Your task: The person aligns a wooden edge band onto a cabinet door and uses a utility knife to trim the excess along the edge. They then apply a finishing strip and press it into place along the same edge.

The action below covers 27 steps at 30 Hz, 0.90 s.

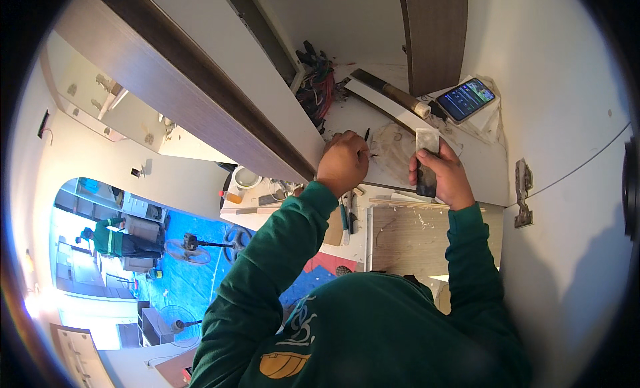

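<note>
My right hand grips a flat scraper, its pale, smeared blade pointing away from me and its dark lower part in my palm. My thumb lies across its face. Closed into a fist, my left hand rests by the edge of the upright cabinet panel; whatever its fingers may hold is hidden. Just beyond that fist, a thin black pen-like stick lies on the white shelf. Between the hands, the shelf surface has a pale brownish smear.
A phone with a lit screen lies at the far right, near a wood-grain panel. Long strips and tangled wires sit farther back. A hinge juts from the right wall. Lower left are fans and another person.
</note>
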Tool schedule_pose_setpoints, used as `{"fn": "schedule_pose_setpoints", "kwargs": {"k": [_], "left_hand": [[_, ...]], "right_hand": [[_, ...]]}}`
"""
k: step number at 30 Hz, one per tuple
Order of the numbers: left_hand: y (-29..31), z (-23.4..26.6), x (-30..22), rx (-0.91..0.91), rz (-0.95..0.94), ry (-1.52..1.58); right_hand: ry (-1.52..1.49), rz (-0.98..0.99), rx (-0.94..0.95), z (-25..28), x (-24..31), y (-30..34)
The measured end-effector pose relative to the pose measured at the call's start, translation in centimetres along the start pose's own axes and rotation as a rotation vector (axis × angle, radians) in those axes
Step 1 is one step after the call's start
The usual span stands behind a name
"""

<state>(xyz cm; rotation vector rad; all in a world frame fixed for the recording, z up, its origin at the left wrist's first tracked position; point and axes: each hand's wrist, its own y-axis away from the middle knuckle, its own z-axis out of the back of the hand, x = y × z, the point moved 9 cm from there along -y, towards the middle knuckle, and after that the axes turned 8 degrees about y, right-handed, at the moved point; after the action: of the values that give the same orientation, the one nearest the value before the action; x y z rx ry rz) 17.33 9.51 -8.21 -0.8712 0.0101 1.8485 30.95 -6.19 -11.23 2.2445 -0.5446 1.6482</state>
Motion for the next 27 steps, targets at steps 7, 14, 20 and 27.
{"fn": "schedule_pose_setpoints", "kwargs": {"k": [7, 14, 20, 27], "left_hand": [[-0.6, -0.6, -1.8, 0.0, -0.095, 0.004], [-0.5, -0.6, -3.1, 0.127, -0.255, -0.164], [-1.1, -0.7, -1.7, 0.149, -0.122, -0.171], [-1.8, -0.6, 2.5, 0.078, 0.038, -0.069]], "right_hand": [[-0.01, -0.013, -0.012, 0.5, -0.3, -0.1], [-0.048, -0.013, 0.002, 0.4, -0.6, -0.2], [-0.072, -0.021, 0.003, 0.4, -0.7, -0.3], [-0.072, -0.002, 0.024, 0.3, -0.3, -0.4]]}}
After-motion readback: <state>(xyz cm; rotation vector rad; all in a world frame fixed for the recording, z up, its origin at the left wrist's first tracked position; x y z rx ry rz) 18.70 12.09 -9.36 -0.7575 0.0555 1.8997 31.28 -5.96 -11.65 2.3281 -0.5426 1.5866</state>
